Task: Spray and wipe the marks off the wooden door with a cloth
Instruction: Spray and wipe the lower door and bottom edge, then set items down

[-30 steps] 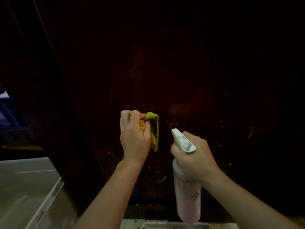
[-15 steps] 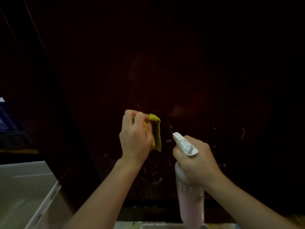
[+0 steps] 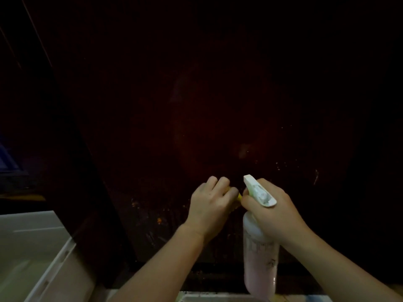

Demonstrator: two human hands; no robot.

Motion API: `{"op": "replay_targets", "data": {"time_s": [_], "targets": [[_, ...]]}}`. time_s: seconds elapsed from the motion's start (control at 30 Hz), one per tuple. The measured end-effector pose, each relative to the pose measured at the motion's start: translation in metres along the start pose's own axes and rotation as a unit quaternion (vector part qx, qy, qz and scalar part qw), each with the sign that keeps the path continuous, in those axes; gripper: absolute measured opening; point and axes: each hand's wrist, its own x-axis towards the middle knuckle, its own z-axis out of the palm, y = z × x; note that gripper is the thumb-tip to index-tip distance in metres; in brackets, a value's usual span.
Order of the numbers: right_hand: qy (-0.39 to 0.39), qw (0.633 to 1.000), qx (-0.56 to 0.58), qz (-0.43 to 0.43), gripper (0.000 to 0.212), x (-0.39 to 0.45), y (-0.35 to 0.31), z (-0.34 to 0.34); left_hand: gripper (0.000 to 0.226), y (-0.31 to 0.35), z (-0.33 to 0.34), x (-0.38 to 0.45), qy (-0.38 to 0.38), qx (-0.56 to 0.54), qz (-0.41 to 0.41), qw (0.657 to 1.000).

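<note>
The dark wooden door (image 3: 218, 105) fills the view, with pale specks and scuff marks (image 3: 315, 176) on its lower part. My left hand (image 3: 209, 203) grips a yellow cloth (image 3: 239, 196) against the door; only a small yellow edge shows between my two hands. My right hand (image 3: 270, 212) holds a spray bottle (image 3: 260, 264) by the neck. The bottle has a white trigger head and pink liquid inside, and its nozzle points up and left toward the door.
A white frame or ledge (image 3: 50, 264) runs along the lower left. A white tray edge (image 3: 218, 298) lies at the bottom. The door's left edge (image 3: 72, 131) slants down. A dim blue object (image 3: 8, 162) sits far left.
My left hand slid down and right along the door until it met my right hand, and the cloth is now almost hidden. The spray bottle stayed roughly in place.
</note>
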Motion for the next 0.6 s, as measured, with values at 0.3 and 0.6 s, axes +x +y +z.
{"op": "replay_targets", "data": {"time_s": [0.3, 0.6], "targets": [[0.08, 0.995, -0.051, -0.034, 0.027, -0.002, 0.002, -0.02, 0.015, -0.01, -0.035, 0.042, 0.156, -0.127, -0.168, 0.965], [0.067, 0.995, -0.053, -0.057, 0.029, 0.002, -0.002, -0.025, 0.005, 0.013, -0.021, 0.047, 0.065, -0.037, -0.138, 0.988]]}}
